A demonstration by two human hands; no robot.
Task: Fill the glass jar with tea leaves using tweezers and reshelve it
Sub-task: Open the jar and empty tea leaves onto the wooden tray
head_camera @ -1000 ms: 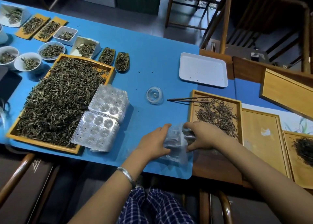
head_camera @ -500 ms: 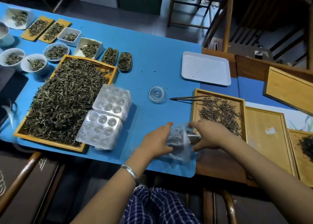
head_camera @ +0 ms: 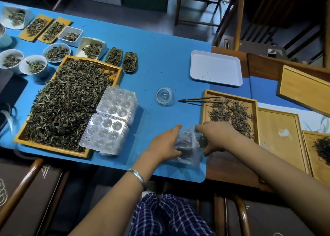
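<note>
While both hands work a crinkly clear plastic bag (head_camera: 185,146) at the blue worktop (head_camera: 160,57) edge, left hand (head_camera: 165,143) and right hand (head_camera: 214,136) each keep a pinching grip on it, probably opening it. Small clear glass jar (head_camera: 164,96) sits near the thin dark tweezers (head_camera: 200,99), handy for filling.

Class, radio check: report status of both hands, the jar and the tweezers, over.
Left hand and right hand both grip a clear plastic bag. Glass jar empty on the mat. Tweezers idle beside it. Nothing blocking.
</note>
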